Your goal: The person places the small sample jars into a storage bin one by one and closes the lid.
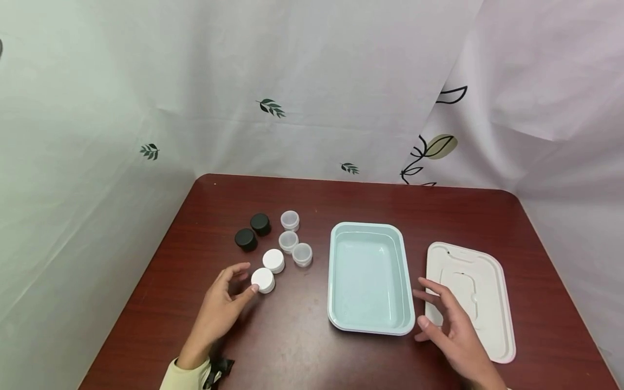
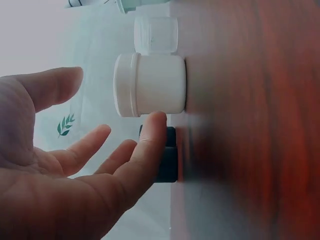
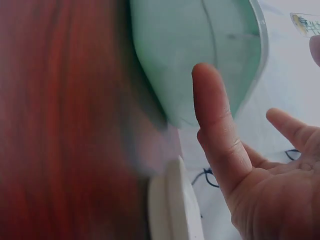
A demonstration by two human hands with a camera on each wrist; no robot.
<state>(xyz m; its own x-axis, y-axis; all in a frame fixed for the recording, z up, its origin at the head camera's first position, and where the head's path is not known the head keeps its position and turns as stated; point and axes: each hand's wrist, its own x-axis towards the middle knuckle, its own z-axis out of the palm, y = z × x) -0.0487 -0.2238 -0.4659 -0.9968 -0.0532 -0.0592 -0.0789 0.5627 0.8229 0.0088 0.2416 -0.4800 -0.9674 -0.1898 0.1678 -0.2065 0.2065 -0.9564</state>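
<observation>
Near the front white jar (image 1: 263,280), my left hand (image 1: 221,303) has its thumb and fingers spread around the jar's left side, with nothing gripped. In the left wrist view, the white lidded jar (image 2: 155,85) stands just beyond the fingertips. A second white jar (image 1: 273,261) sits right behind it. My right hand (image 1: 453,330) hovers with spread fingers beside the right wall of the pale blue tray (image 1: 413,319), partly over the white lid (image 1: 492,303). The right wrist view shows those fingers (image 3: 220,125) in front of the tray, holding nothing.
Two black jars (image 1: 246,239) stand behind the white ones at the left. Several clear small jars (image 1: 302,254) are grouped between them and the tray. A patterned white cloth (image 1: 312,108) hangs behind the dark red table (image 1: 312,363).
</observation>
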